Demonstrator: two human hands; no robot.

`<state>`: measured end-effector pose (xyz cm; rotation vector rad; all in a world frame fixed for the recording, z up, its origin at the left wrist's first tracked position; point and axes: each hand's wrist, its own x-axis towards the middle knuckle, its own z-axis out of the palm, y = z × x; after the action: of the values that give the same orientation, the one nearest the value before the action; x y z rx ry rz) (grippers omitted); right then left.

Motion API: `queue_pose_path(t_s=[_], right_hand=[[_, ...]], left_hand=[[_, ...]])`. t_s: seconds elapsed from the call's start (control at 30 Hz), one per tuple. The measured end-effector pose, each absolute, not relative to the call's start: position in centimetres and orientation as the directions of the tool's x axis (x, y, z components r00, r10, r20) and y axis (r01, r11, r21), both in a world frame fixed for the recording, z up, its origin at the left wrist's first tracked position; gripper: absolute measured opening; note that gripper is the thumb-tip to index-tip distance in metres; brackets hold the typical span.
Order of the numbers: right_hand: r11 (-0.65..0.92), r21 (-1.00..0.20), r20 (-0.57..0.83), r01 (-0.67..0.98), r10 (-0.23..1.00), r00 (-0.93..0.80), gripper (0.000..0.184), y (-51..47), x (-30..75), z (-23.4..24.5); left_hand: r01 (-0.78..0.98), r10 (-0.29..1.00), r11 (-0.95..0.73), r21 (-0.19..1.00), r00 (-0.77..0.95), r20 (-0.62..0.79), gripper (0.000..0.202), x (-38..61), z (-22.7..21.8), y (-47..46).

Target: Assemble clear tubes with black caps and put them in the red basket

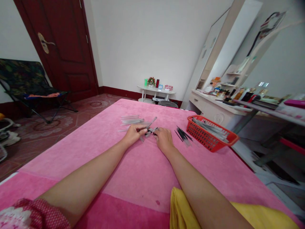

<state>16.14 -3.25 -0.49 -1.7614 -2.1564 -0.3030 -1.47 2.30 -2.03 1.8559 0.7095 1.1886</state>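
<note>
My left hand [133,135] pinches a slim, greyish see-through stick [152,122] between thumb and fingers, its far end slanting up to the right. Close beside it, my right hand [164,139] has its fingers curled down, the tips at small dark and clear pieces [149,131] on the pink cloth; what they hold is too small to make out. Beyond my left hand lies a loose pile of similar clear sticks [131,120]. To the right of my right hand is a bunch of thin black sticks [183,134] with clear ends.
A red plastic basket [202,137] full of clear and grey sticks stands on the right of the pink-covered table [90,165]. Folded yellow cloth [179,210] lies under my right forearm. A dressing table [214,101] stands beyond on the right, a folding chair [23,79] on the left.
</note>
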Motion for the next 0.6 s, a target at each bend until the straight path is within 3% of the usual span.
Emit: queue_pose_path(t_s=[0.1, 0.27, 0.33, 0.5, 0.6], right_hand=[[0.234, -0.154, 0.461, 0.96, 0.876, -0.14, 0.012, -3.2, 16.6, -0.5], [0.297, -0.602, 0.568, 0.742, 0.812, 0.135, 0.013, -2.9, 18.1, -0.1], [0.346, -0.712, 0.558, 0.612, 0.807, 0.193, 0.014, -2.7, 18.5, 0.1], [0.303, -0.929, 0.356, 0.215, 0.889, 0.287, 0.021, -2.3, 18.8, -0.1], [0.236, -0.972, 0.224, -0.012, 0.935, 0.275, 0.027, -2.0, 18.8, -0.6]], left_hand=[[0.147, 0.758, -0.601, 0.786, 0.415, 0.503, 0.025, -1.5, -2.1, 2.3], [0.363, 0.734, -0.677, 0.64, 0.396, 0.551, 0.022, -1.6, -2.0, 2.0], [0.445, 0.737, -0.675, 0.589, 0.393, 0.55, 0.021, -1.8, -1.9, 2.0], [0.597, 0.751, -0.65, 0.47, 0.41, 0.518, 0.021, -2.2, -1.5, 1.8], [0.655, 0.76, -0.632, 0.413, 0.423, 0.493, 0.024, -2.3, -1.2, 1.6]])
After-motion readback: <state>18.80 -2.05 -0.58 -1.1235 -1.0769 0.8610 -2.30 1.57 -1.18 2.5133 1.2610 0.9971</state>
